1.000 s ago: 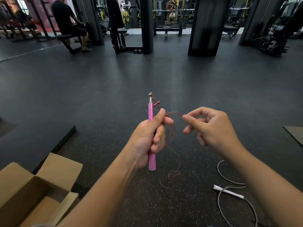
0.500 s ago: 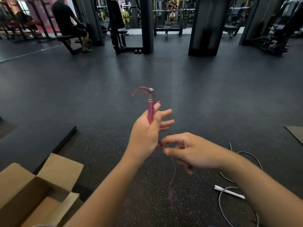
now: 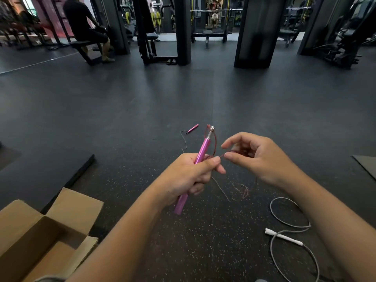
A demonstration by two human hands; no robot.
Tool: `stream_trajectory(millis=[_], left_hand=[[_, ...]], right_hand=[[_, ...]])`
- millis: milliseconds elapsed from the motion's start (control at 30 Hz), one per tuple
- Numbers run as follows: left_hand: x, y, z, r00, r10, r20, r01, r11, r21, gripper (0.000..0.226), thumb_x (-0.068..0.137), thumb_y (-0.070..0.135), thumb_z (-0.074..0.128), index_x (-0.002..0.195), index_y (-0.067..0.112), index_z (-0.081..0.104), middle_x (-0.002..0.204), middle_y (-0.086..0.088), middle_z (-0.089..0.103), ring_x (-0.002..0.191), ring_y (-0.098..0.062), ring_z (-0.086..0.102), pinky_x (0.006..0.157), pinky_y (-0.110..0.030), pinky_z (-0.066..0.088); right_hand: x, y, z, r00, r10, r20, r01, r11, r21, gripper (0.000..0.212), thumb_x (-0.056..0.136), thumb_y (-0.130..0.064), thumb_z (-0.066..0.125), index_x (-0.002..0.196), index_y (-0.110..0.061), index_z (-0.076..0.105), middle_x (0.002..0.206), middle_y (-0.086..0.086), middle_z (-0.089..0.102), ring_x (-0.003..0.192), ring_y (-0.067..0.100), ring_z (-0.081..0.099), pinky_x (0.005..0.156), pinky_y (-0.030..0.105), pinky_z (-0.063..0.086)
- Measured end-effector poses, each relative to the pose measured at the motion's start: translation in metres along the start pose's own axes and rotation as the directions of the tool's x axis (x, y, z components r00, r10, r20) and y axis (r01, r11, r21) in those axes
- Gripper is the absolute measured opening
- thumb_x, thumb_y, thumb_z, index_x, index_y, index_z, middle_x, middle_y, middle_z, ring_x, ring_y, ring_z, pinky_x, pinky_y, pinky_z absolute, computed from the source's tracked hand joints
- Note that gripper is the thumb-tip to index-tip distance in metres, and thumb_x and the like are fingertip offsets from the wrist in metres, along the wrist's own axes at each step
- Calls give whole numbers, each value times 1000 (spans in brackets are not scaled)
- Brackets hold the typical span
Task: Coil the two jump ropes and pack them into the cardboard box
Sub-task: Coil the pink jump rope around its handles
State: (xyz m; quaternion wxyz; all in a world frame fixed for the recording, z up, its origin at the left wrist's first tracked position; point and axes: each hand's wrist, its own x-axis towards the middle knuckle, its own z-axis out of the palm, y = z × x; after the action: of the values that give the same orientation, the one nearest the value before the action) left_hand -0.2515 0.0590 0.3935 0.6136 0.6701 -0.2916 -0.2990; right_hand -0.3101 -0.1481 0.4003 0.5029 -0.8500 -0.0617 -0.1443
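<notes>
Pink rope: thin red cord (image 3: 214,148) looped beside the pink handle (image 3: 200,154), its slack trailing down to the floor (image 3: 183,94) in a loose tangle below the hands.
Second pink handle (image 3: 192,129): lying on the floor well ahead of the hands, not yet gathered.
Left hand (image 3: 188,177): fingers clamped around the pink handle, thumb pressing cord against it; handle tilted, metal tip up.
Right hand (image 3: 257,157): thumb and forefinger pinched on the cord just beside the left thumb; remaining fingers curled, loose.
White rope (image 3: 293,224): uncoiled on the floor at right, white handle (image 3: 283,237) amid its loops (untouched).
Cardboard box (image 3: 61,218): lower left, flaps open; no rope seen in it.
Step in hand: judged to be winding the first rope onto its handle, early in the task.
Next move: likely another turn of cord laid under the left thumb, drawing slack without snagging the tangle.
</notes>
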Motion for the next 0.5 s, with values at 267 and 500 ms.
stream_trajectory(millis=[267,500], left_hand=[[1,5,6,991,-9,-133,-31,955,-296,38,105,19,47,78,7,71,45,-2,53,28,-10,42,33,-20,36],[4,2,2,995,-17,-102,-27,912,-410,41,106,21,46,75,8,70,39,2,38,24,-5,27,32,-20,21]], right_hand=[[-1,0,1,999,-7,-52,2,996,-84,19,80,-22,85,89,-30,71,72,-9,63,58,9,43,57,21,39],[-2,-5,5,979,-186,-85,134,898,-419,22,81,-47,80,96,-37,69,67,-9,55,52,10,42,54,26,36]])
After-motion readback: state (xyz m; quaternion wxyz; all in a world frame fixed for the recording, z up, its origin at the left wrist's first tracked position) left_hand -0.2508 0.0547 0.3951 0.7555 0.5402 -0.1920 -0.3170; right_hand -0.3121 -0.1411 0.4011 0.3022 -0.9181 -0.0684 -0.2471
